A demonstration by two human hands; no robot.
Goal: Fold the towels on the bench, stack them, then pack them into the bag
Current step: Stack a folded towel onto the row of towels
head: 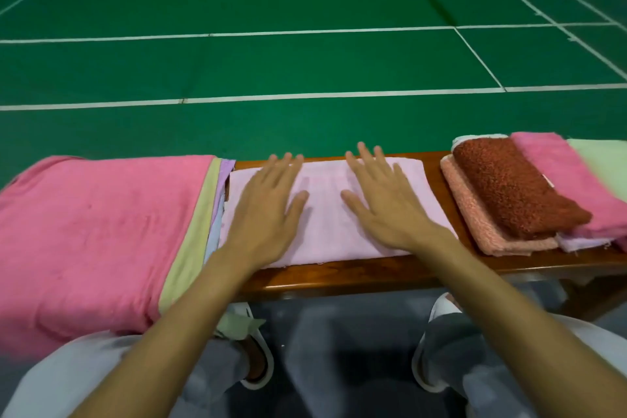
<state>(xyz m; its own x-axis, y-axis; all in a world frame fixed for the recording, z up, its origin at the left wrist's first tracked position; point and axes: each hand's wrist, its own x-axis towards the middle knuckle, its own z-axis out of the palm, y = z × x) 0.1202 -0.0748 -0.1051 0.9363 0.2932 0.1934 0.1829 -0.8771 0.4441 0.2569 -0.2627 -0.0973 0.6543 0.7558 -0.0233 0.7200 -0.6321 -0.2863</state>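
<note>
**Insp:** Grip status, both hands?
**Asst:** L hand (pixel 268 204) and R hand (pixel 383 204): fingers straight and spread, palms flat, pressing on pale pink towel (pixel 325 227). Nothing pinched.
**Insp:** Towel posn?
**Asst:** Folded rectangle, lying flat at centre of wooden bench (pixel 339 276).
**Insp:** Left side?
**Asst:** Big pink towel (pixel 95 231) draped over the bench end, on top of yellow-green towel (pixel 190 231). Lilac towel (pixel 225 170) edge shows just beside the centre towel.
**Insp:** Right side?
**Asst:** Dark red towel (pixel 512 190) folded on salmon towel (pixel 488 231). Further right, pink folded towel (pixel 570 180) over pale lilac cloth (pixel 580 243); pale green towel (pixel 600 153) at frame edge. Bare wood separates this group from the centre towel.
**Insp:** Beyond?
**Asst:** Green court floor (pixel 305 61) w/ white lines.
</note>
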